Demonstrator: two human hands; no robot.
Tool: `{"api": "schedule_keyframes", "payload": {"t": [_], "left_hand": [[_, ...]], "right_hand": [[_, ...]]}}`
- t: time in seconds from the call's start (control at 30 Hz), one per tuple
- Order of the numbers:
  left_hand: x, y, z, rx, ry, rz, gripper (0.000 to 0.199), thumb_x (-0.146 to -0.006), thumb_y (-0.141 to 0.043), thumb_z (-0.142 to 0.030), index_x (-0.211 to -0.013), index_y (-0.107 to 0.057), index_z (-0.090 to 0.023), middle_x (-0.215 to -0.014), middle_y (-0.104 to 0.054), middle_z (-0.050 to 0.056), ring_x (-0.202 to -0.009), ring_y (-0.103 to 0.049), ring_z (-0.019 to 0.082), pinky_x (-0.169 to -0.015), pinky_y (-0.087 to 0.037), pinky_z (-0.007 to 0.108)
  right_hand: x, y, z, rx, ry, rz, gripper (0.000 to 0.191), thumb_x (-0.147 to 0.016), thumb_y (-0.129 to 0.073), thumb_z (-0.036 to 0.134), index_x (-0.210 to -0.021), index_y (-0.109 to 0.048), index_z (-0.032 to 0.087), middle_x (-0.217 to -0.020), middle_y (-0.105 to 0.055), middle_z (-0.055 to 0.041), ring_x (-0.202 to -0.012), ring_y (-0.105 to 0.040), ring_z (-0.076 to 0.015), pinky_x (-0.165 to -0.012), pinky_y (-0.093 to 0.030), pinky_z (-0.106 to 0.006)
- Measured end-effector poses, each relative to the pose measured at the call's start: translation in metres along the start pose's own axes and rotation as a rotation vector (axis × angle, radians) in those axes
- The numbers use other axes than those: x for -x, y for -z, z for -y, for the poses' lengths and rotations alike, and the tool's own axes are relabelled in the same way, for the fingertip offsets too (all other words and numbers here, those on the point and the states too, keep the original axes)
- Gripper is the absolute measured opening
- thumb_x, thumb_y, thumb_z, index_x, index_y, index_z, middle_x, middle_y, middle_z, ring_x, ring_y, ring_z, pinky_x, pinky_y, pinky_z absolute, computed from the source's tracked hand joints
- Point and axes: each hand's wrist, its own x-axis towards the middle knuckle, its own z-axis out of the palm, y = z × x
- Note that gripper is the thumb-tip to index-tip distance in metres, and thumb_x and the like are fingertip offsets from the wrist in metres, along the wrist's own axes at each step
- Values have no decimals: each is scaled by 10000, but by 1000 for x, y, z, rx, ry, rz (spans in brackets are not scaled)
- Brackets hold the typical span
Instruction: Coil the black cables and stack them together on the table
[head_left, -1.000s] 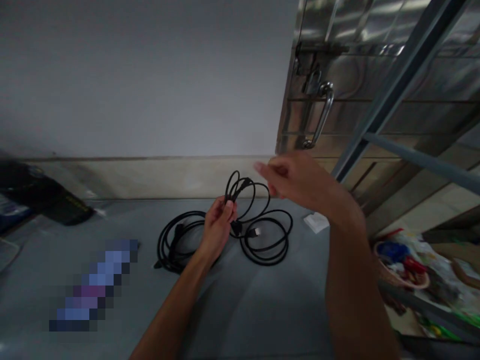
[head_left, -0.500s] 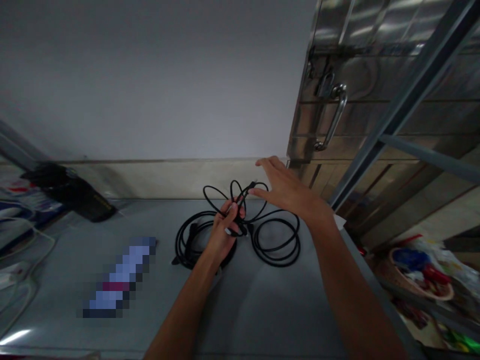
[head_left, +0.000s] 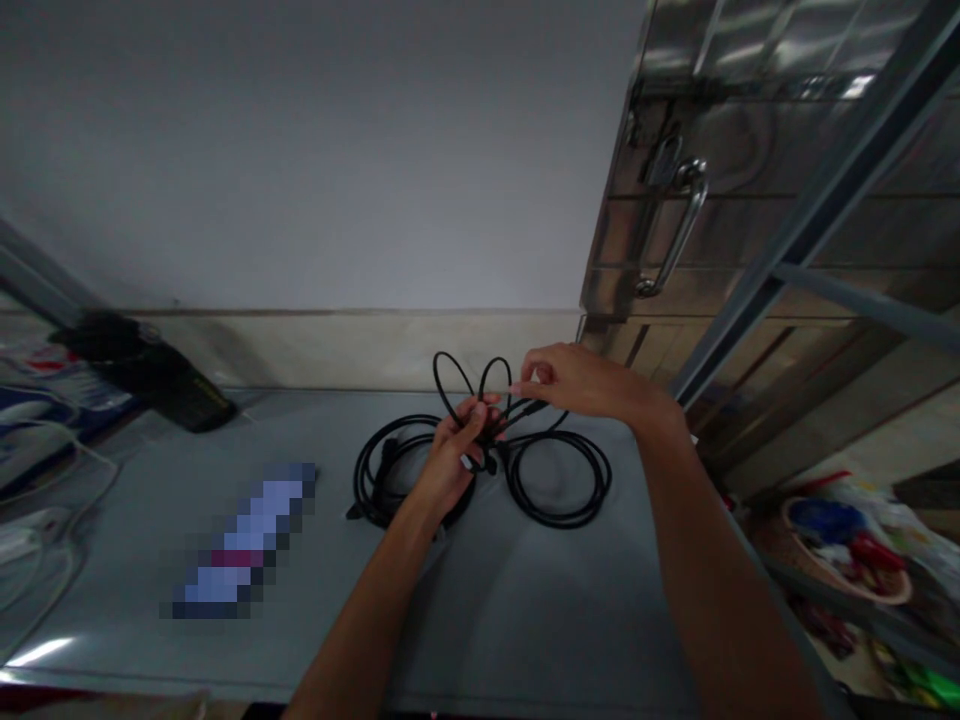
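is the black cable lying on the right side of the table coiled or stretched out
Coiled: the black cable lies in round, overlapping loops on the grey table.

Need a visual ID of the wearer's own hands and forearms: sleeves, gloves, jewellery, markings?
Both hands, left and right, look bare: no gloves. No sleeves on the visible forearms. No watch, bracelet or ring shows; the picture is too dim and soft to settle small markings.

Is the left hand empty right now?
No, the left hand is closed on a black cable, with thin loops of it sticking out past the fingers.
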Motion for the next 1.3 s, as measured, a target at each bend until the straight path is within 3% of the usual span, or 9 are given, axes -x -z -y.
{"api": "schedule_keyframes", "payload": {"t": [0.17, 0.33, 0.57, 0.7, 0.83, 0.9, 1.03, 1.17, 1.3], "left_hand": [[0, 1, -3, 80, -29, 39, 317, -927, -948, -390, -1141, -829, -188, -867, -717, 2, -764, -653, 103, -704, -525, 204], [-3, 0, -8, 170, -92, -9, 340, -922, -956, -384, -1159, -801, -197, -841, -680, -14, -721, -610, 102, -737, -544, 242], [-7, 6, -18, 246, -151, -30, 324, -951, -944, -369, -1183, -795, -197, -747, -566, -67, -602, -441, 68, -633, -469, 214], [-8, 10, -23, 297, -186, -55, 390, -910, -986, -365, -1200, -787, -195, -740, -540, -83, -613, -454, 62, -655, -480, 212], [-10, 15, -24, 334, -211, -79, 360, -932, -968, -338, -1210, -773, -218, -757, -549, -86, -616, -473, 57, -674, -488, 213], [-12, 19, -25, 364, -220, -102, 316, -959, -941, -320, -1210, -767, -240, -766, -565, -86, -607, -473, 56, -668, -487, 212], [-16, 27, -25, 443, -227, -133, 292, -988, -908, -281, -1239, -759, -265, -746, -561, -98, -591, -488, 56, -666, -496, 214], [-18, 31, -25, 505, -209, -129, 208, -1032, -854, -254, -1218, -762, -257, -750, -578, -92, -607, -529, 52, -658, -497, 200], [-17, 30, -27, 595, -177, -190, 74, -1106, -724, -189, -1151, -773, -222, -798, -643, -63, -658, -602, 54, -717, -544, 199]], "right_hand": [[1, 2, 2, 0, 15, 113, 357, -1147, -664, 421, -916, -790, 180, -851, -756, -43, -755, -660, -173, -689, -402, -293], [3, 1, -7, 23, 2, 204, 346, -1032, -798, 560, -1030, -855, 219, -948, -807, -53, -827, -729, -206, -670, -448, -286], [3, -1, -19, -1, -300, 450, 302, -987, -849, 460, -1013, -830, 160, -794, -810, -79, -724, -779, -242, -607, -528, -295], [3, -3, -16, 129, -367, 346, 277, -984, -893, 402, -1074, -817, 151, -908, -826, -116, -853, -818, -290, -732, -590, -336], [7, -7, -15, 359, -389, 115, 493, -885, -987, 318, -1291, -770, 141, -1334, -765, -226, -1275, -747, -400, -975, -598, -411], [8, -8, -19, 374, -429, 104, 503, -902, -937, 221, -1353, -741, 115, -1413, -724, -278, -1350, -706, -430, -989, -592, -435], [5, -4, -29, 251, -459, 243, 125, -1027, -749, 214, -1115, -790, 134, -1037, -835, -209, -940, -815, -334, -757, -607, -372], [6, 6, -15, -168, -235, 245, 425, -1173, -545, 490, -919, -701, 187, -785, -800, -129, -720, -773, -245, -657, -582, -314], [8, 3, 24, -499, 41, 207, 496, -1122, -608, 716, -1129, -619, 220, -676, -708, 7, -559, -684, -182, -552, -497, -269]]}}
